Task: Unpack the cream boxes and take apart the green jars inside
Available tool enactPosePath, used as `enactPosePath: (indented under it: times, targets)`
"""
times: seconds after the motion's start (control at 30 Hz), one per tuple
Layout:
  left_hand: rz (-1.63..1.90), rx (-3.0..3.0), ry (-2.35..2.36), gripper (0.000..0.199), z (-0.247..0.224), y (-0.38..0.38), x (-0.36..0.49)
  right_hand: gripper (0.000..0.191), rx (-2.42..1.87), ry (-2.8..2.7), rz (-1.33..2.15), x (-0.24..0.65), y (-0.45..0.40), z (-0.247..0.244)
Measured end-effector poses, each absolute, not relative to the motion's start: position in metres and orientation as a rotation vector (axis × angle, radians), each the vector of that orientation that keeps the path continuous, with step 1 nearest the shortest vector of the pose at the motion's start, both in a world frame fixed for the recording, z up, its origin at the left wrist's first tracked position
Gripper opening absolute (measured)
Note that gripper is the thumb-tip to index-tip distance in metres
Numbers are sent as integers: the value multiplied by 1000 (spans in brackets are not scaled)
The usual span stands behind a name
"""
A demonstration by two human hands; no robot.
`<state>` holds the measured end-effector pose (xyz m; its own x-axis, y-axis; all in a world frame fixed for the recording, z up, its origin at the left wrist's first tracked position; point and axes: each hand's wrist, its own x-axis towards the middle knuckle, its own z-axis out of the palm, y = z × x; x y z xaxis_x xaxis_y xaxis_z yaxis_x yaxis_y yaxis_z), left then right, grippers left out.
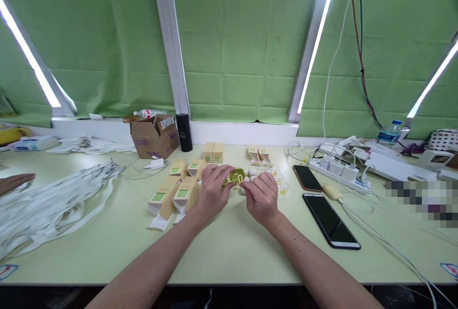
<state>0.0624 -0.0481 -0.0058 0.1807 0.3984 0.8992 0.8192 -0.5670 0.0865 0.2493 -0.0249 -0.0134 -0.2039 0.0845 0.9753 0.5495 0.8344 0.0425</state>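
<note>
My left hand (pixel 213 189) is closed around a small olive-green plastic piece (pixel 237 174), gripping it between thumb and fingers. Thumb and index finger of my right hand (pixel 264 197) are pinched together at the piece's right side; what they hold, if anything, is too small to make out. Just behind my right hand lie clear plastic cups (pixel 283 187) with yellow bits inside, and small whitish pieces (pixel 253 172) partly hidden by it. Left of my left hand, several tan cartons with green labels lie on the table, including an open-flapped carton (pixel 165 195).
More small cartons (pixel 213 152) stand at the back, near a black cylinder (pixel 183 132) and a cardboard box (pixel 154 137). White straps (pixel 60 204) cover the left, beside another person's hand (pixel 16 183). Rightward lie phones (pixel 331 221), cables and a power strip (pixel 338 175).
</note>
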Motion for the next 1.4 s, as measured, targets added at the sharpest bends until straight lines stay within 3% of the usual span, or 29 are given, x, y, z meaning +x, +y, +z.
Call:
enactPosePath:
  times: [0.37,0.57,0.7,0.9,1.0,1.17,1.4]
  targets:
    - [-1514,-1927,-1301,39,-4,-44,59,16,-518,-1707,-265,247,-23,-15]
    - [-1733,-1863,-1501,23,2,-46,57,17,-660,-1850,-141,245,-12,-23]
    - [-2031,-1809,-1664,23,1,-40,55,19,-841,-2006,-51,239,-3,-29]
    - [-2961,-1690,-1665,42,2,-30,55,19,-1036,-2215,10,225,8,-29]
    - [-3241,-1598,-1602,45,3,-30,54,19,-1112,-2261,16,218,13,-29]
    - [-3476,-1507,-1568,40,3,-32,52,17,-1164,-2301,-35,207,17,-29]
    - [-3531,-1541,-1551,32,0,-31,52,16,-1180,-2290,-52,199,15,-32]
